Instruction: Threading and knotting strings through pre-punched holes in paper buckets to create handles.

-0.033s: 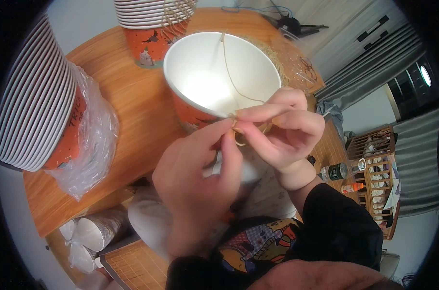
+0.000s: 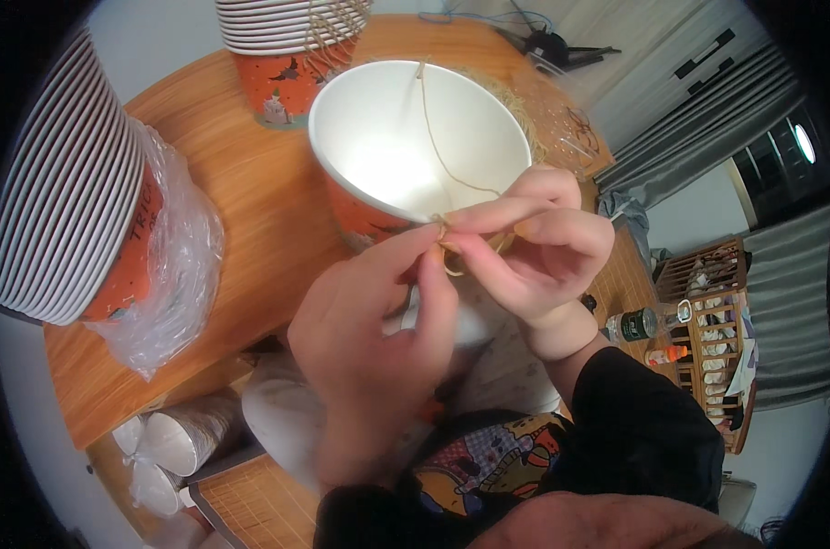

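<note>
An orange paper bucket [image 2: 364,224] with a white inside stands tilted at the near side of the table. A thin tan twine [image 2: 440,156] runs from a knot at its far rim, across the mouth, to my fingers at the near rim. My left hand [image 2: 369,339] pinches the twine between thumb and forefinger just at this rim. Beside it, fingertips touching, my right hand [image 2: 547,242] pinches the same twine from the right. A short loop of twine hangs below the fingertips. The knot itself is mostly hidden by my fingers.
Nested orange buckets lean at the left in a clear plastic bag [image 2: 182,265]. Another bucket stack [image 2: 282,78] with twine over it stands behind. Scissors [image 2: 581,128] lie at the right on the wooden table [image 2: 236,206]. Wrapped white buckets [image 2: 182,439] lie below the table.
</note>
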The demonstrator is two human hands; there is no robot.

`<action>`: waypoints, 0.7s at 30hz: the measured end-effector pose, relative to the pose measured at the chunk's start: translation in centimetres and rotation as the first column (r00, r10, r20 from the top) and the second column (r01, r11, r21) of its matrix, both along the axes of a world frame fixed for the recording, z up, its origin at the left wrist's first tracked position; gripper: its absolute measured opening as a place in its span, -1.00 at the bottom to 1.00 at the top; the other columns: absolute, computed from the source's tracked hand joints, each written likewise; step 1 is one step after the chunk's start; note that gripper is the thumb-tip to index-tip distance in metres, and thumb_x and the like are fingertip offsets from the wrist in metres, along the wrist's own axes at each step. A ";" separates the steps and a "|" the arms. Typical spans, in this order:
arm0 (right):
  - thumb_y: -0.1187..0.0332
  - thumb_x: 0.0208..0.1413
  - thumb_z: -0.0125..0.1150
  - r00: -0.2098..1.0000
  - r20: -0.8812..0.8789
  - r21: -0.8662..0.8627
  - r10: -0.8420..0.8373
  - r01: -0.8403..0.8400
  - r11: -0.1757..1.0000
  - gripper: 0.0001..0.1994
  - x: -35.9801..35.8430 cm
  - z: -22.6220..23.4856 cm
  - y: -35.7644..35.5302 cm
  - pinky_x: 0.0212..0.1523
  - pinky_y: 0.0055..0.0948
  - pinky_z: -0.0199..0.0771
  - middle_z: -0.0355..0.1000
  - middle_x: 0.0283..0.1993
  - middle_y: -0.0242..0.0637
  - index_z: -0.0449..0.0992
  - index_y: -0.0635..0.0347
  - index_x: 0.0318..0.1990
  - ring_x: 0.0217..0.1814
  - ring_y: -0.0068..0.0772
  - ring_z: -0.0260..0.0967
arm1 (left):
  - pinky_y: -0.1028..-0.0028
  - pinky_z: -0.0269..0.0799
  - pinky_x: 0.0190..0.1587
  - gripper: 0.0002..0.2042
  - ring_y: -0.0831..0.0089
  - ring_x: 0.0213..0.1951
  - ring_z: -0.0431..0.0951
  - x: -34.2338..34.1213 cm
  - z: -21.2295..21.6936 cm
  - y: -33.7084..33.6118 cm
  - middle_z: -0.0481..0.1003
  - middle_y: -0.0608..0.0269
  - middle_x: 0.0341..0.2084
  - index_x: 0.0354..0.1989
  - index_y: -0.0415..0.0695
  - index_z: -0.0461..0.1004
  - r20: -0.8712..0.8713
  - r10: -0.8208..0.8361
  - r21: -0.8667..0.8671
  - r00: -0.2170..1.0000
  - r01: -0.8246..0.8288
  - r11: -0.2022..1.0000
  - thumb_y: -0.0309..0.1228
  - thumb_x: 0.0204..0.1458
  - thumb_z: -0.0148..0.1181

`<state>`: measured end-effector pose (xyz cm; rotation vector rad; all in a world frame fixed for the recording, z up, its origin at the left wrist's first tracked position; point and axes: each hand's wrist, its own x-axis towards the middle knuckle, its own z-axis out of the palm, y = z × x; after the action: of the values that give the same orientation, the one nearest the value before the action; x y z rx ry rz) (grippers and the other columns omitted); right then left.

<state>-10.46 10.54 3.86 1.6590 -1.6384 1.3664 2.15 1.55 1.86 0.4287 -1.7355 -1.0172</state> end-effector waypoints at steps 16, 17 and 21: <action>0.47 -0.21 0.41 0.985 -0.155 0.051 -0.078 0.086 0.995 -0.75 0.2 0.2 0.5 -0.18 -0.52 0.15 0.60 -0.27 -0.57 0.37 0.02 -0.56 -0.28 -0.53 0.23 | 0.49 0.37 -0.51 -0.85 0.45 -0.60 0.47 0.0 0.3 0.1 0.53 0.33 -0.57 -0.36 -0.06 0.59 0.008 -0.060 0.144 0.998 0.059 0.988 -0.54 -0.15 0.30; 0.47 -0.21 0.41 0.984 -0.157 0.047 -0.086 0.094 0.994 -0.76 0.2 0.2 0.4 -0.18 -0.52 0.15 0.60 -0.27 -0.58 0.38 0.02 -0.56 -0.28 -0.53 0.24 | 0.49 0.37 -0.51 -0.85 0.45 -0.60 0.47 0.0 0.3 0.1 0.53 0.33 -0.57 -0.36 -0.06 0.59 0.008 -0.060 0.144 0.998 0.058 0.988 -0.54 -0.15 0.30; 0.46 -0.22 0.41 0.976 -0.200 0.056 -0.091 0.104 0.993 -0.78 0.4 0.5 0.3 -0.20 -0.52 0.14 0.60 -0.26 -0.60 0.40 0.02 -0.58 -0.29 -0.53 0.24 | 0.49 0.37 -0.51 -0.85 0.44 -0.60 0.47 0.1 0.2 0.2 0.53 0.32 -0.58 -0.36 -0.07 0.60 -0.003 -0.048 0.149 0.999 0.048 0.988 -0.54 -0.17 0.31</action>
<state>-10.10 10.84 4.36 1.6692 -1.6409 1.0740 2.28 1.72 2.04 0.4841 -1.6837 -1.1866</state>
